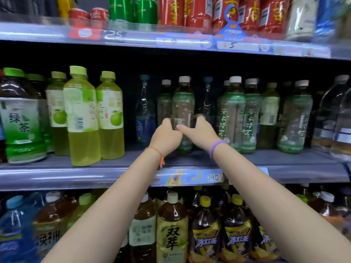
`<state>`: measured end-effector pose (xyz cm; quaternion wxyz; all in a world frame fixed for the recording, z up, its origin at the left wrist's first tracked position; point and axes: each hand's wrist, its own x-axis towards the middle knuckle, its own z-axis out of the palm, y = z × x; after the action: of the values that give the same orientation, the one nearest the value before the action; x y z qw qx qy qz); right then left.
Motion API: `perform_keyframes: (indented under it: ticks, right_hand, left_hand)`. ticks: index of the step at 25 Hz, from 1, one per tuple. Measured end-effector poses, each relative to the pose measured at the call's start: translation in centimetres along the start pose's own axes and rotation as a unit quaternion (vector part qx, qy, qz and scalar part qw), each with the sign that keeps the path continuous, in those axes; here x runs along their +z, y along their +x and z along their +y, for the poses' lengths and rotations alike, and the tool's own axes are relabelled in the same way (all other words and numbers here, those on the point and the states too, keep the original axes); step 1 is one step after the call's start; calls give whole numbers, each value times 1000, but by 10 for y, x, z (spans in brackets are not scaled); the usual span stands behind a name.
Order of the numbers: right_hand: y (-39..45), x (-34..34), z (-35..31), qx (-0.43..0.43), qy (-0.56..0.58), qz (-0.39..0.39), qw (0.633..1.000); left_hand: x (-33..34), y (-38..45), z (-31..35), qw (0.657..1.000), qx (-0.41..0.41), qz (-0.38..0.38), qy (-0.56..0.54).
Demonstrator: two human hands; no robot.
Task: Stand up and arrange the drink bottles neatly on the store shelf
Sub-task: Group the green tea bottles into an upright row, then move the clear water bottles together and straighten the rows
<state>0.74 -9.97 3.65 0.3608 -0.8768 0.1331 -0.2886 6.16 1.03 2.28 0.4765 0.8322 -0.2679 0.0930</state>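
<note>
A white-capped tea bottle (183, 103) with a green label stands upright in the middle of the centre shelf (95, 175). My left hand (165, 136) grips its left side and my right hand (199, 130) grips its right side, thumb across the front. Both hands cover the bottle's lower half. Similar green-label tea bottles (232, 114) stand upright in a row to its right. Behind it stand a second tea bottle (164, 103) and two clear blue-capped bottles (144, 111).
Yellow-green apple drink bottles (81, 118) and a large green tea bottle (20, 118) stand at the left. Clear water jugs (334, 118) fill the right end. Cans and red bottles (190, 12) line the upper shelf; large bottles (171, 230) crowd the lower one.
</note>
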Motion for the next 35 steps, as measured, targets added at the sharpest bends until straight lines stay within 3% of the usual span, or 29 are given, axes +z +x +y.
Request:
perform_keyframes:
  ticks: [5, 10, 15, 19, 24, 25, 27, 28, 30, 32, 35]
  right_hand:
    - [-1, -14, 8, -41, -22, -18, 999]
    - [-15, -33, 23, -105, -130, 34, 985]
    - [-35, -53, 33, -111, -191, 100, 970]
    - [-46, -63, 52, -126, -166, 158, 965]
    - [-47, -79, 67, -141, -155, 143, 967]
    - [-47, -82, 70, -146, -135, 122, 972]
    - [-47, -89, 77, -136, -65, 96, 984]
    - [-46, -94, 83, -125, -39, 98, 986]
    - [-43, -109, 96, -108, -40, 109, 987]
    - [-36, -127, 113, -103, -82, 108, 985]
    - [-22, -156, 135, -109, -129, 119, 978]
  left_hand:
    - [11, 1, 7, 999, -16, 34, 6]
    - [25, -18, 28, 997, 4, 77, 8]
    - [39, -29, 41, 995, -18, 57, -76]
    - [58, -32, 54, 993, -38, -12, -116]
    - [69, -46, 74, 990, -60, -4, -127]
    - [74, -52, 79, 990, -50, 23, -128]
    - [82, -65, 88, 979, 64, 181, -70]
    - [88, -72, 96, 951, 162, 262, -22]
    - [106, -76, 110, 891, 307, 328, 64]
    - [129, -74, 123, 879, 359, 287, 130]
    - [157, -67, 139, 942, 286, 119, 130]
